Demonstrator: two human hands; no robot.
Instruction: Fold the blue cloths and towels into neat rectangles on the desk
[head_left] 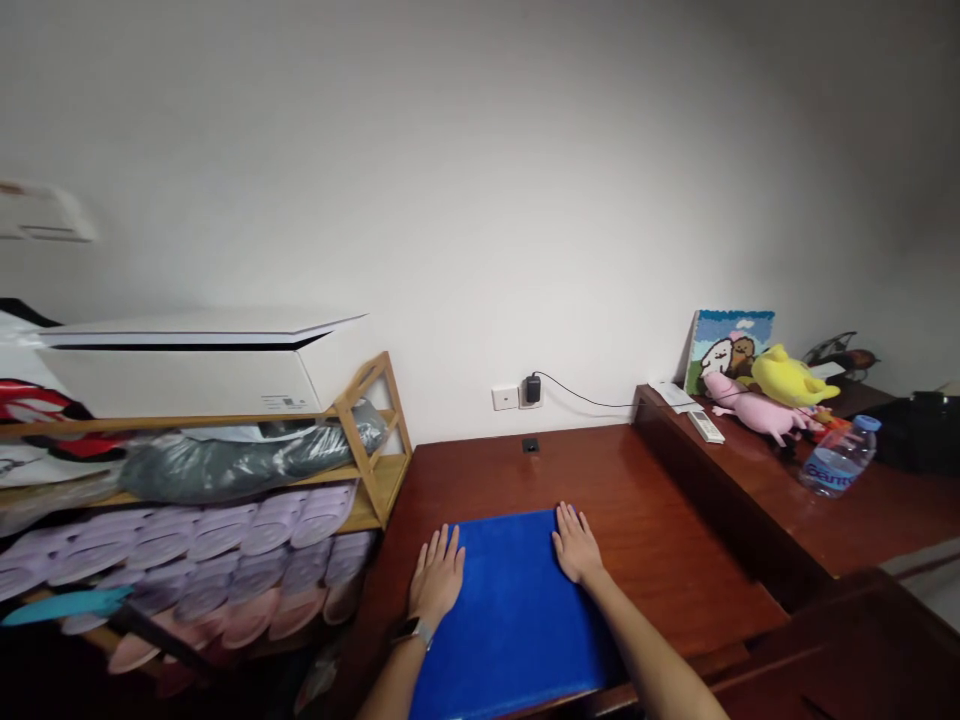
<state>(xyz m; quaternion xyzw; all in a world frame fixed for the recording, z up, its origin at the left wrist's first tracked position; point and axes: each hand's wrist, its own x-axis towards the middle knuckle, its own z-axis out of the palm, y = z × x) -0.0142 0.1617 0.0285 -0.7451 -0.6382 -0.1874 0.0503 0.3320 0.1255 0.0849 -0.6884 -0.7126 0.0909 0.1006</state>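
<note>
A bright blue cloth [517, 610] lies flat on the reddish-brown wooden desk [660, 520], its near edge reaching the desk's front. At the cloth's far left corner rests my left hand [437, 578], palm down with fingers stretched out; a watch [412, 630] sits on that wrist. My right hand [576, 543] lies flat at the far right corner, fingers extended forward. Both hands touch the cloth's edges and neither grips anything. The cloth's near right part is partly hidden by my right forearm.
To the left, a wooden rack [371, 440] holds several lilac slippers [259, 520], and a white box [187, 375] tops it. On the raised right surface are a water bottle [840, 460], a pink plush toy [754, 408], a yellow plush toy [791, 380] and a remote [706, 427].
</note>
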